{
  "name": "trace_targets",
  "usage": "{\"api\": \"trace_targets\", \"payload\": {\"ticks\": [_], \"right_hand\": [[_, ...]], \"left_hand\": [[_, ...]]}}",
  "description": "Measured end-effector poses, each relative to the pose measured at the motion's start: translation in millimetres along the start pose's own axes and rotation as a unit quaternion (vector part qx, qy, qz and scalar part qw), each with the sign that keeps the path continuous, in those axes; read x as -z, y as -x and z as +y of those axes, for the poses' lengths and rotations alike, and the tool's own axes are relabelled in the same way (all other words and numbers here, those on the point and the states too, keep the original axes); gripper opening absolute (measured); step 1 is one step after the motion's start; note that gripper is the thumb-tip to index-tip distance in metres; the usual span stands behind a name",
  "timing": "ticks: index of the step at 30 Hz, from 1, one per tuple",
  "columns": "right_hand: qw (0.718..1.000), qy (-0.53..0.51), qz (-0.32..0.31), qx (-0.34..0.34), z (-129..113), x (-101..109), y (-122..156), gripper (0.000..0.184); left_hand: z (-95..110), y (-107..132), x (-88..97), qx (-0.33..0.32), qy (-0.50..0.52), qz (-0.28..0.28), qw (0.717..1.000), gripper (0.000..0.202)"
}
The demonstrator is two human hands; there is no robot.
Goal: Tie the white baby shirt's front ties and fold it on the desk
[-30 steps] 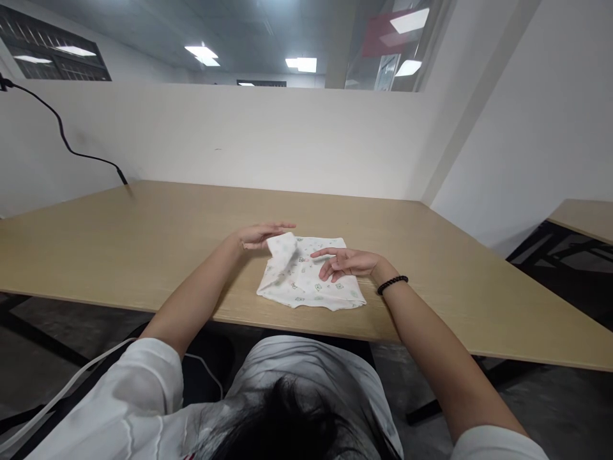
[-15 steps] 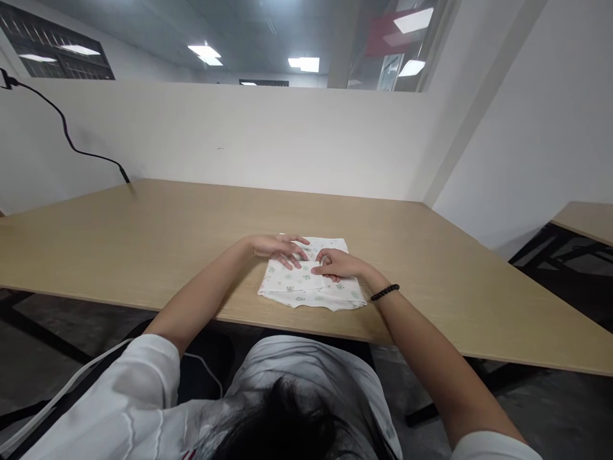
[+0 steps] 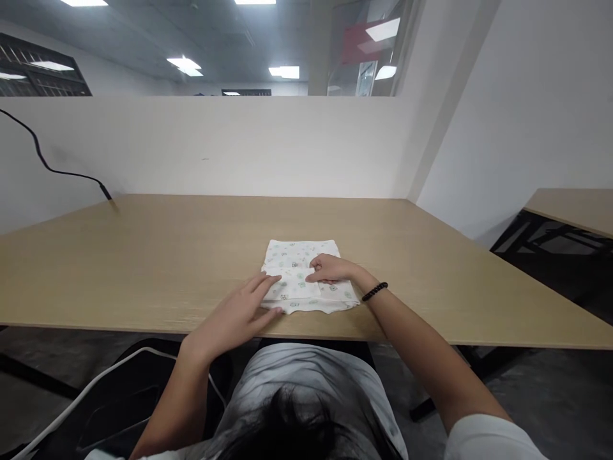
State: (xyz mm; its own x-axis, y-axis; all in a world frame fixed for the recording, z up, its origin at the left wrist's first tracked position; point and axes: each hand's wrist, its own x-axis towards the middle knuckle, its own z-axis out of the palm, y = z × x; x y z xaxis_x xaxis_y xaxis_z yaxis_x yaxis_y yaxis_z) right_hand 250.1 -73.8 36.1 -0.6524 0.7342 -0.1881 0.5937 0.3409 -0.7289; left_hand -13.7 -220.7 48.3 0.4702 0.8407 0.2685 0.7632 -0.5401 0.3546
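1. We see a folded cloth [image 3: 299, 271] lying flat near the front edge of the counter [image 3: 143, 255].
2. Our left hand [image 3: 238, 314] lies open, fingertips touching its left edge.
3. Our right hand [image 3: 331, 269] rests curled on its middle; whether it grips, we cannot tell.
4. A cable [image 3: 67, 172] lies far left.

1. A light wooden table [image 3: 143, 255] spans the foreground.
2. White partition walls [image 3: 239, 147] enclose it; a black cable [image 3: 48, 168] hangs at left.
3. Ceiling light panels [image 3: 184, 64] glow above; grey floor [image 3: 550, 396] below.
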Motion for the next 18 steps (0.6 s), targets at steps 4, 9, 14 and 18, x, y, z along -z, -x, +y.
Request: {"api": "trace_targets", "payload": {"ticks": [4, 9, 14, 18], "right_hand": [[0.987, 0.113, 0.113, 0.004, -5, -2, 10, 0.032], [0.937, 0.234, 0.226, 0.126, -8, -27, 52, 0.059], [0.960, 0.216, 0.157, 0.087, 12, -67, 100, 0.067], [0.957, 0.206, 0.182, 0.095, 17, -83, 125, 0.077]], "left_hand": [[-20, 2, -32.8, 0.002, -0.056, -0.052, 0.997, 0.081], [-28, 9, -48.3, -0.022, -0.100, -0.046, 0.994, 0.084], [-30, 20, -44.5, -0.076, -0.085, -0.017, 0.993, 0.080], [-38, 31, -41.2, -0.091, -0.043, -0.005, 0.995, 0.064]]}}
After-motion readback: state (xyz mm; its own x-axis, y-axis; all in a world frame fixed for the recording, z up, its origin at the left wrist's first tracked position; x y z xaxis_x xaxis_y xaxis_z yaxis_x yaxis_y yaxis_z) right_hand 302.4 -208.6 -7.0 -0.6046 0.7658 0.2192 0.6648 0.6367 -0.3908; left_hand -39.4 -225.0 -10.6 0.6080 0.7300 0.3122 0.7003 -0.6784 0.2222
